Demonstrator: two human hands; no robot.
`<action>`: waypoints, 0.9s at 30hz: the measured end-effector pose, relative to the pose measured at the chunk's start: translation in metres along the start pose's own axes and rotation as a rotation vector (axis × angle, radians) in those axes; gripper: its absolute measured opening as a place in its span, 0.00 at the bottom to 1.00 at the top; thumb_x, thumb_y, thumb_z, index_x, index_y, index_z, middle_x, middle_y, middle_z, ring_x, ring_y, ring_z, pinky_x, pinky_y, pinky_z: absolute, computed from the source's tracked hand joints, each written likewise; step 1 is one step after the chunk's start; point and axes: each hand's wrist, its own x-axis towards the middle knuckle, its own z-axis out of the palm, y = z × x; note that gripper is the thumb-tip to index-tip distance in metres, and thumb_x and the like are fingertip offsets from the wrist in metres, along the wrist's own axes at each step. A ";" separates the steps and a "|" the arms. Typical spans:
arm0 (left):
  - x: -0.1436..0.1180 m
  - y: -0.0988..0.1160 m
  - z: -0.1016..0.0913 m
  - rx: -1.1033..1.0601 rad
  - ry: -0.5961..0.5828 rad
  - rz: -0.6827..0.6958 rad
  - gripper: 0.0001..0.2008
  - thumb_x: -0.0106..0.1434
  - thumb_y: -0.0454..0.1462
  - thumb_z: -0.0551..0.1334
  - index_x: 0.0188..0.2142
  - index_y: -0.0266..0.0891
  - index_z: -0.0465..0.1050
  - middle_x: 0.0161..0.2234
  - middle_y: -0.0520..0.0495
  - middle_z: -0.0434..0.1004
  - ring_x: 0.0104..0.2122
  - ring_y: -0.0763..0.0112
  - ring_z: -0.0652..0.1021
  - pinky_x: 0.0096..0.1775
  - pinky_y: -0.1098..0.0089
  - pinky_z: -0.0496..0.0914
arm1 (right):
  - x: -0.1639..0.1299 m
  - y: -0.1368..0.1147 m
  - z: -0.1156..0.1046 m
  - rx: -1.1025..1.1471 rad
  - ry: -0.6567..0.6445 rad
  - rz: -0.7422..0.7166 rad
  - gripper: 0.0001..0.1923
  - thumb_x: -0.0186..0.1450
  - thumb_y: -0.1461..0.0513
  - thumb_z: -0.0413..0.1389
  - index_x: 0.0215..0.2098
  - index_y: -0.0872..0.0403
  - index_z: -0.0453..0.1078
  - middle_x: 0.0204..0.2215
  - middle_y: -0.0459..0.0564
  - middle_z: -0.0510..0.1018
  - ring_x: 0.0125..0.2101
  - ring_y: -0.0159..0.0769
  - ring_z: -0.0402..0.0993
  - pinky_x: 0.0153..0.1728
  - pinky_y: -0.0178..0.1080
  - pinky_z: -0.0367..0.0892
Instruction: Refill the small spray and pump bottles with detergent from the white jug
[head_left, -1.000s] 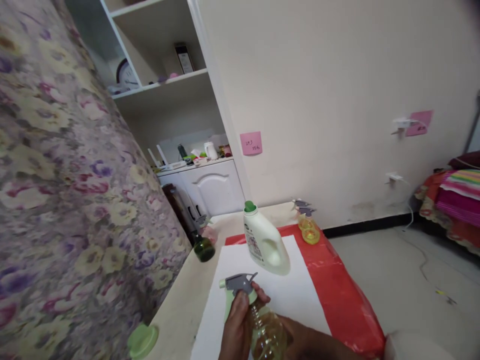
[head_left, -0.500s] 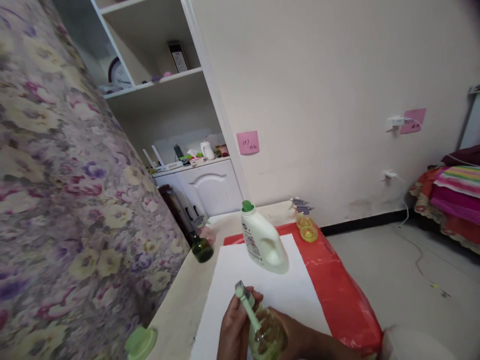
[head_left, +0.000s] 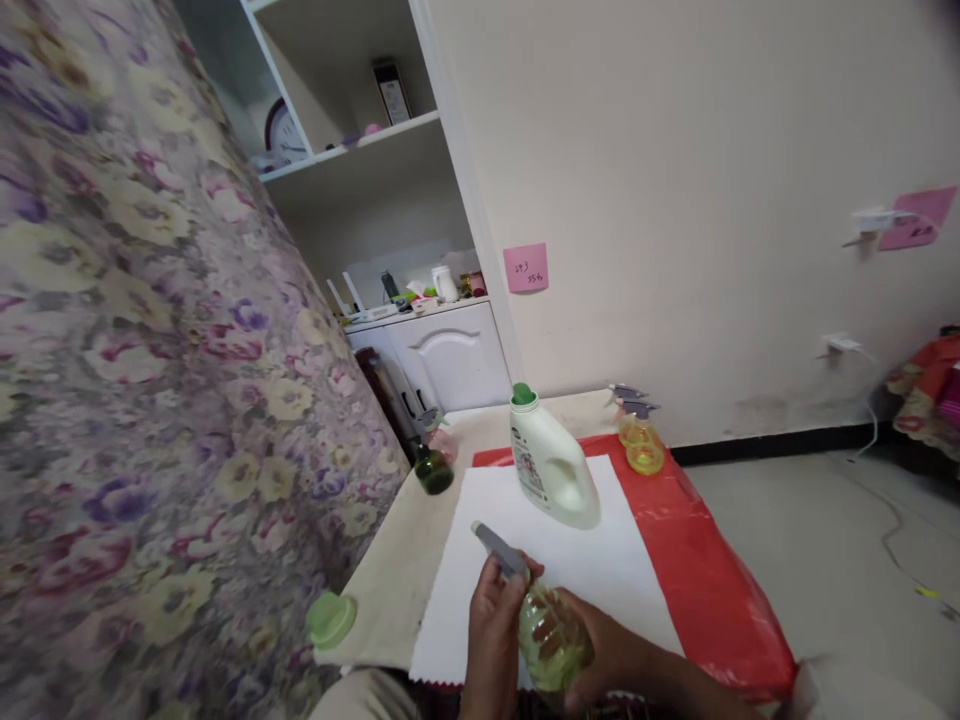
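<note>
The left hand [head_left: 496, 625] is closed around the grey sprayer [head_left: 499, 551] at the top of a bottle [head_left: 551, 640], fingers wrapped about the neck just under the nozzle. The right hand [head_left: 611, 655] grips the bottle's body from the right side, its fingers curled behind the clear ribbed plastic, through which yellow-green liquid shows. The bottle is held low in the view, over the near edge of a white sheet [head_left: 600, 570], and tilts with its sprayer pointing up and left. Whether its base touches the sheet cannot be told, since the hands cover it.

The sheet lies on a table [head_left: 409, 560], overlapping a red cloth [head_left: 712, 590] that hangs over the table's right side. Farther along the sheet stands a white jug [head_left: 553, 468] with a green cap, upright and well apart from the hands. Beyond it, on the red cloth near the wall, stand two small spray bottles [head_left: 639, 440] with yellow liquid, close together. At the table's left edge sits a dark green bottle [head_left: 433, 470], with what seems to be a pinkish one just behind it. A pale green lid [head_left: 331, 619] rests at the near left corner, beside a floral curtain [head_left: 150, 350]. Past the table are a white cabinet [head_left: 450, 355] and shelves [head_left: 352, 150] holding a clock [head_left: 283, 133].
</note>
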 end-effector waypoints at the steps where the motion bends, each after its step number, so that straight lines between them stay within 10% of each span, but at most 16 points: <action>1: 0.000 0.000 0.001 0.008 0.007 -0.001 0.13 0.54 0.42 0.68 0.38 0.40 0.74 0.33 0.48 0.76 0.36 0.64 0.76 0.39 0.68 0.68 | 0.000 0.000 0.000 -0.002 0.006 -0.008 0.53 0.30 0.59 0.76 0.54 0.50 0.63 0.46 0.50 0.73 0.48 0.47 0.69 0.50 0.48 0.63; 7: -0.003 0.002 0.000 0.023 -0.045 -0.013 0.20 0.59 0.45 0.63 0.49 0.38 0.72 0.41 0.42 0.77 0.41 0.61 0.76 0.42 0.66 0.68 | -0.001 -0.002 -0.002 -0.056 0.038 0.009 0.52 0.31 0.61 0.76 0.53 0.50 0.64 0.43 0.49 0.73 0.45 0.45 0.70 0.45 0.45 0.65; 15: 0.008 0.003 0.002 0.040 0.228 0.098 0.17 0.52 0.43 0.70 0.39 0.39 0.72 0.33 0.50 0.79 0.34 0.69 0.78 0.39 0.71 0.70 | -0.002 0.006 -0.009 -0.174 0.088 0.070 0.53 0.30 0.60 0.76 0.53 0.50 0.62 0.45 0.50 0.72 0.45 0.45 0.70 0.44 0.45 0.66; 27: 0.006 0.055 -0.010 -0.078 0.291 0.321 0.17 0.55 0.40 0.68 0.45 0.40 0.75 0.44 0.48 0.77 0.34 0.75 0.78 0.42 0.72 0.72 | -0.004 0.004 -0.014 -0.364 0.190 0.111 0.52 0.34 0.61 0.74 0.55 0.50 0.60 0.46 0.52 0.69 0.46 0.48 0.69 0.46 0.49 0.66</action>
